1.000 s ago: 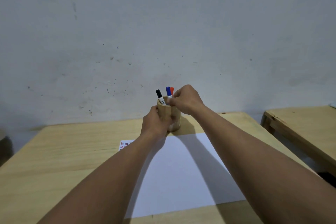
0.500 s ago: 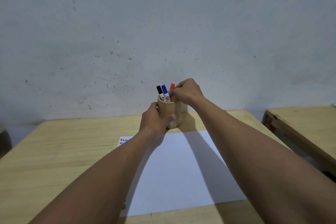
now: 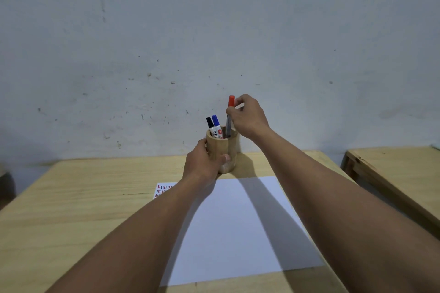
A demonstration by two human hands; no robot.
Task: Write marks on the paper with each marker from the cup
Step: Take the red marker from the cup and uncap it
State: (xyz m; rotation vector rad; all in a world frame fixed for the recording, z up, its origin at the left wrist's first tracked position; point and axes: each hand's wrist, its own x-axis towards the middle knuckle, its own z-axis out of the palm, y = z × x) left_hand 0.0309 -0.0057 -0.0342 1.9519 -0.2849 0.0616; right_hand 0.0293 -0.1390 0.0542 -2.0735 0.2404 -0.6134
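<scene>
The right hand (image 3: 248, 116) pinches the red-capped marker (image 3: 229, 116), its slim grey barrel upright and lower end inside the wooden cup (image 3: 222, 152). The left hand (image 3: 203, 164) wraps the cup's side. Black-capped (image 3: 210, 126) and blue-capped (image 3: 216, 125) markers lean together in the cup. Nearer lies white paper (image 3: 238, 228) on the wooden table (image 3: 71, 209); both forearms stretch over it.

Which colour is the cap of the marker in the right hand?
Red cap, seen in the head view.
</scene>
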